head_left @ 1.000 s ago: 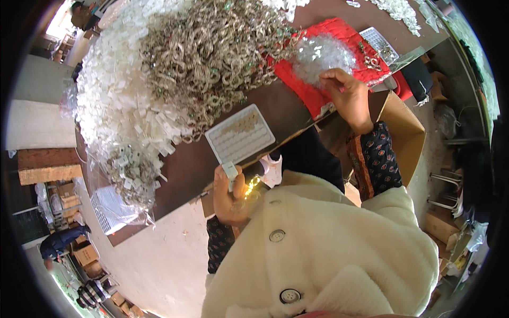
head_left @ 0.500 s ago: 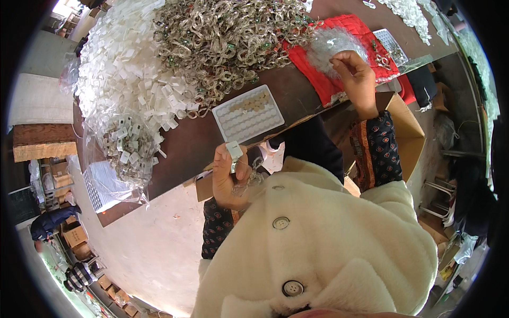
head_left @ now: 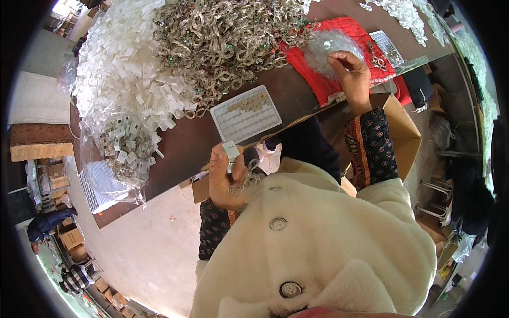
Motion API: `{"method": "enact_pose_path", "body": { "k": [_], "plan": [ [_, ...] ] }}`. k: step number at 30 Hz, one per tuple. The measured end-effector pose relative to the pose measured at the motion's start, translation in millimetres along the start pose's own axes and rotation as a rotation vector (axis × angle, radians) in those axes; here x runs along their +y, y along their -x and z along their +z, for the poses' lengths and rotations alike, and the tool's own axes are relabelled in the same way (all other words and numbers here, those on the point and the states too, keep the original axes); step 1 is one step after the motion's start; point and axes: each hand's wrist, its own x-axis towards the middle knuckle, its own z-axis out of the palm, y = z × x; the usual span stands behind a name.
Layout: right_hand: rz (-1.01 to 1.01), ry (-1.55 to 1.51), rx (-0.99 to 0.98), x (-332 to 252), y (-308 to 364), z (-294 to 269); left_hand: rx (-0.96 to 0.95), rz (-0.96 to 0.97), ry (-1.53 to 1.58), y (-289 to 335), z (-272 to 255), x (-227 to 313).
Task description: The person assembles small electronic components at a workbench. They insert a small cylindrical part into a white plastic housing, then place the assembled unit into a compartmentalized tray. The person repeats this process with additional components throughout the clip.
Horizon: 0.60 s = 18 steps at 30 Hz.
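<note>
My left hand [head_left: 224, 177] is closed around a small white plastic case [head_left: 231, 149], held upright near the table's front edge. A loose coil of thin clear wire [head_left: 247, 181] hangs by the same hand, against the cream coat. My right hand [head_left: 354, 78] is raised over a tangled heap of clear, fine strands [head_left: 321, 49] on a red cloth [head_left: 347, 25]. Its thumb and forefinger are pinched together; what they hold, if anything, is too fine to make out. A white tray [head_left: 239, 125] with rows of hollows, several filled with small tan discs, lies between the hands.
Bundled wire loops [head_left: 228, 47] are heaped at the far middle, beside a big pile of white plastic cases [head_left: 119, 58]. A clear bag of cases [head_left: 124, 151] sits at the left table corner. An open cardboard box [head_left: 405, 127] stands right, below the table's edge.
</note>
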Motion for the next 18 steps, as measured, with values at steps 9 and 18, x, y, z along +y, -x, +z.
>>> {"method": "enact_pose_path", "body": {
  "k": [9, 18],
  "plan": [
    [0.396, -0.728, -0.216, -44.4, 8.2, 2.7, 0.071, -0.015, 0.142, -1.3, 2.4, -2.4],
    [0.046, -0.579, -0.128, -61.2, 19.9, 16.9, 0.029, 0.021, 0.081, 2.2, 0.9, 1.2]
  ]
}}
